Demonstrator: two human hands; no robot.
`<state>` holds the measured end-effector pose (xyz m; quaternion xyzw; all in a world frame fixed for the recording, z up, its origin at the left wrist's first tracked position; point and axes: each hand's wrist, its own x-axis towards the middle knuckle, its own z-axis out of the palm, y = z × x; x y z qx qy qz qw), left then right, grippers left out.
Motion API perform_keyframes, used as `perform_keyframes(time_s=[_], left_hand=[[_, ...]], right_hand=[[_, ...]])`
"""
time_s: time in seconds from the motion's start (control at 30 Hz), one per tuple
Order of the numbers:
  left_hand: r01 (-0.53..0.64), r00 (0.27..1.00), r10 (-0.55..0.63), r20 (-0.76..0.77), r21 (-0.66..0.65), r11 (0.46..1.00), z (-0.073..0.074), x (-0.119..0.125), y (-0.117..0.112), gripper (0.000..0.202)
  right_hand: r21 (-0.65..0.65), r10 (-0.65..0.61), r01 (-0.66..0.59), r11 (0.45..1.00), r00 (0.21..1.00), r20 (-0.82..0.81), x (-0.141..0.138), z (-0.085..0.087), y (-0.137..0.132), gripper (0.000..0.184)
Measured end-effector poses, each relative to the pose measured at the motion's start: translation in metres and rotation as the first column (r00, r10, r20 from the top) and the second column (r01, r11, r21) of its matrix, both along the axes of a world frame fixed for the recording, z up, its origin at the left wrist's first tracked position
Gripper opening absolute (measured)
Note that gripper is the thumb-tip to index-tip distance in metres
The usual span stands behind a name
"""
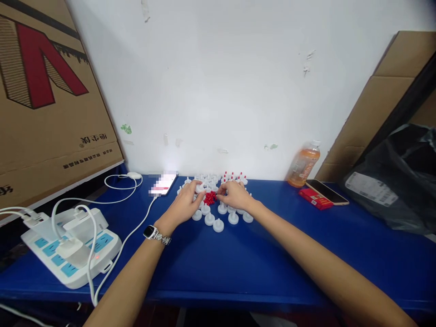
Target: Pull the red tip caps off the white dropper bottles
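Many white round caps with a short spout (pixel 218 225) stand on the blue table around a small pile of red tips (pixel 210 197). My left hand (pixel 187 200) is at the left of the pile, its thumb and fingers closed around a white spouted cap (pixel 200 187). At the pile's right edge is my right hand (pixel 235 194), with fingertips pinched together; what they hold, if anything, is too small to make out. Behind it, several white caps carry red tips (pixel 232 175) on their spouts. My hands cover part of the group.
On the left are a lit phone (pixel 163 184) on a cable, a power strip (pixel 75 250) with plugs, and a large cardboard box (pixel 51 122). To the right stand an orange drink bottle (pixel 304 164), a red box (pixel 315 199), another phone (pixel 327 191) and a black plastic bag (pixel 391 181).
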<state>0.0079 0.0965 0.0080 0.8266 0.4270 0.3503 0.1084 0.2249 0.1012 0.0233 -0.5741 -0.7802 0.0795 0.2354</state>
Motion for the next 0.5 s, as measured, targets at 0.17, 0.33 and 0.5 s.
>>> perform_keyframes(time_s=[0.17,0.33,0.5], left_hand=[[0.029,1.000,-0.029,0.006,0.025,0.999,-0.001,0.002,0.000,0.038],[0.061,0.998,-0.061,-0.013,0.013,0.998,0.000,0.006,-0.003,0.039],[0.076,0.997,-0.076,0.000,0.005,0.997,-0.002,0.007,-0.003,0.038]], right_hand=[[-0.020,-0.095,0.100,0.995,0.979,0.180,-0.004,0.004,0.012,0.012],[-0.073,-0.135,0.162,0.984,0.949,0.286,-0.008,0.012,0.020,0.015],[-0.085,-0.181,0.226,0.970,0.914,0.364,-0.015,0.015,0.020,0.016]])
